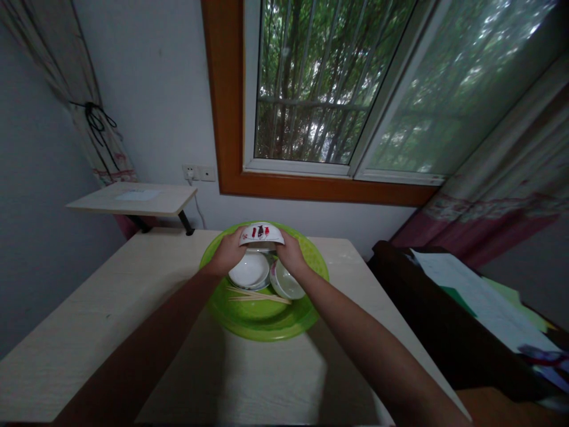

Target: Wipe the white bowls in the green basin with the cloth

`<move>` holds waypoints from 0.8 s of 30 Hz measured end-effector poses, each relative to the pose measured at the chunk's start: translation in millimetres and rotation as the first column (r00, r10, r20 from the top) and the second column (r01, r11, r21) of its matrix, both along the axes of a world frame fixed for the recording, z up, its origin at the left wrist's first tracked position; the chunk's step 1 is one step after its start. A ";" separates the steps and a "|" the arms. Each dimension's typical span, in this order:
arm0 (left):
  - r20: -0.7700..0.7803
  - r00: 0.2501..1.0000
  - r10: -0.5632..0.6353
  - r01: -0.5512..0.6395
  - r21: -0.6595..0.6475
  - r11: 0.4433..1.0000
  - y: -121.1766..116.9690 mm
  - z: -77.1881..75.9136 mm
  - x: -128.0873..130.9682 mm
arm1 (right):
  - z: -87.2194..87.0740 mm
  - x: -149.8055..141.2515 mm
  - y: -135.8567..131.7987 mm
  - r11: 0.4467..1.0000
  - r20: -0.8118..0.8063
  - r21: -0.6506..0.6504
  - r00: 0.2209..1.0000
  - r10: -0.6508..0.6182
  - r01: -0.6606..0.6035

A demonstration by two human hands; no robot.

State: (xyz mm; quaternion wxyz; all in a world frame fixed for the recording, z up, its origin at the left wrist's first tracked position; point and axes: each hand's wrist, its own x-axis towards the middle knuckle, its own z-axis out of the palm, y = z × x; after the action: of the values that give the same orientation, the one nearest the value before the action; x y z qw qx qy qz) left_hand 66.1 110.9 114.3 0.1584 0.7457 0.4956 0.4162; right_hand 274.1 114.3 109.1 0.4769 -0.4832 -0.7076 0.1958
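Note:
Both hands hold a white bowl [261, 232] with red and dark figures on its outside, tilted over the far part of a round green basin [262, 329]. My left hand [229, 252] is closed on the bowl's left edge, and my right hand [291, 252] grips its right edge. Below, inside the basin, sit a white bowl [249, 270] on the left and another patterned bowl [287, 281] on the right, partly behind my right wrist. Several light chopsticks [260, 295] lie in front of these bowls. What lies directly beneath the held bowl is partly hidden.
The basin stands on a pale wooden table [120, 308]. A small raised shelf [137, 198] with black legs stands at the back left, near a wall socket [198, 172] with a plugged-in cable. To the right, a dark piece of furniture [409, 314] carries papers [475, 296]. A window is behind.

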 end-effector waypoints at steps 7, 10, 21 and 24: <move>0.058 0.998 -0.015 0.014 0.020 1.000 -0.8 -2.0 -1.2 | 5.0 -0.4 -3.3 0.996 0.102 0.083 0.995 -0.019 0.010; 0.060 0.998 0.032 -0.033 0.012 0.999 -2.0 1.3 -2.7 | 9.6 -2.0 -10.8 0.975 0.158 0.222 0.987 -0.031 -0.005; 0.125 0.982 0.140 -0.137 -0.028 0.990 0.3 0.6 -6.7 | 20.0 -6.3 -29.1 0.898 0.385 0.402 0.923 0.010 -0.177; 0.179 0.972 0.150 -0.147 -0.031 0.989 0.5 1.9 -6.7 | 18.7 -4.9 -26.8 0.911 0.336 0.393 0.942 -0.013 -0.128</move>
State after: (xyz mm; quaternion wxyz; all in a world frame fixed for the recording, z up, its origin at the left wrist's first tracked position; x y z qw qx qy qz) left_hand 59.5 111.3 116.2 0.1778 0.6643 0.5373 0.4882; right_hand 269.2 87.4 127.8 0.4357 -0.3773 -0.8168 -0.0265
